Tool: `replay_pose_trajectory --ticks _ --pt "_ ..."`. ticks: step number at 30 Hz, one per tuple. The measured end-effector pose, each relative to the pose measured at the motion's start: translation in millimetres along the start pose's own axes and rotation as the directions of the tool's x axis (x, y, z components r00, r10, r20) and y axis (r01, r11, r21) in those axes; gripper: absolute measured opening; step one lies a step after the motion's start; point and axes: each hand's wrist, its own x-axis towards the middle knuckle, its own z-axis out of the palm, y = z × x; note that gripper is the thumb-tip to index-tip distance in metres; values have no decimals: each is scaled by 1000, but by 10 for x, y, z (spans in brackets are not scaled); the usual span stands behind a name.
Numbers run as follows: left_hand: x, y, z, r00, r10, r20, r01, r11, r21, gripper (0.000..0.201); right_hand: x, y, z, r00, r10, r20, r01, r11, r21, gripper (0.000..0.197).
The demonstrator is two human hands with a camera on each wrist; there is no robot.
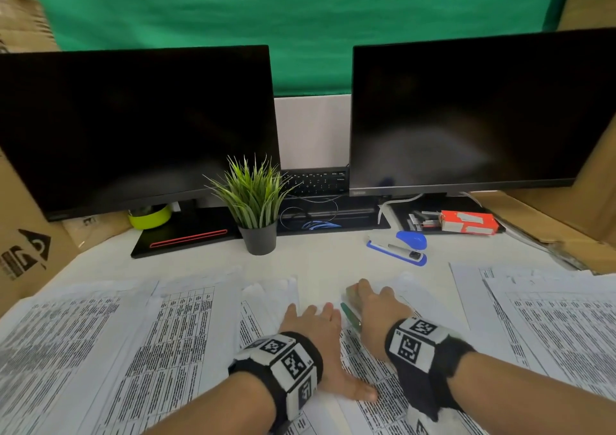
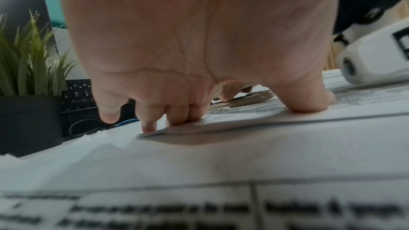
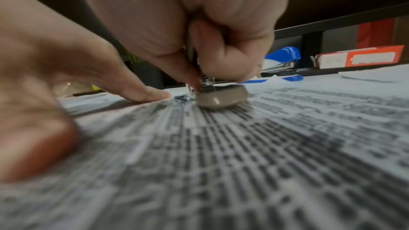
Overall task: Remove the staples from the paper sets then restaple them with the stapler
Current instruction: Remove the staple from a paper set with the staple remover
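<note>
A printed paper set (image 1: pixel 375 366) lies in front of me, and my left hand (image 1: pixel 311 323) presses flat on it with spread, fairly straight fingers (image 2: pixel 149 125). Just to its right, my right hand (image 1: pixel 373 303) curls round a staple remover (image 3: pixel 204 83), metal-jawed with a green part (image 1: pixel 350 316) sticking back. The tool's tip touches the sheet near the top corner, beside a tan rounded piece (image 3: pixel 221 99). A small silvery bit (image 3: pixel 181 98), seemingly a staple, lies at the tip. The blue and white stapler (image 1: pixel 400 248) stands untouched behind the hands.
More paper sets cover the desk to the left (image 1: pixel 100 334) and right (image 1: pixel 550 318). A potted plant (image 1: pixel 255 208), two dark monitors (image 1: pixel 140 128), a keyboard (image 1: pixel 316 179) and an orange staple box (image 1: pixel 468 223) stand at the back. Cardboard walls flank both sides.
</note>
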Motion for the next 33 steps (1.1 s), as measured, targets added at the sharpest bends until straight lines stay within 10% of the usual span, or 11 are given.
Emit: replay_pose_trajectory --ticks 13,17,22,33 --pt "-6 33 -114 999 9 40 -12 996 87 129 495 181 -233 991 -129 -48 133 985 113 51" --pt "26 43 -235 999 11 -38 -12 1000 -5 102 253 534 -330 984 -170 -46 174 980 98 46" --pt "74 13 -197 999 43 34 -42 999 -27 124 28 563 -250 977 -201 71 203 979 -24 54" --pt "125 44 -166 996 53 71 -55 998 37 124 98 303 -141 998 -60 33 60 998 -3 58"
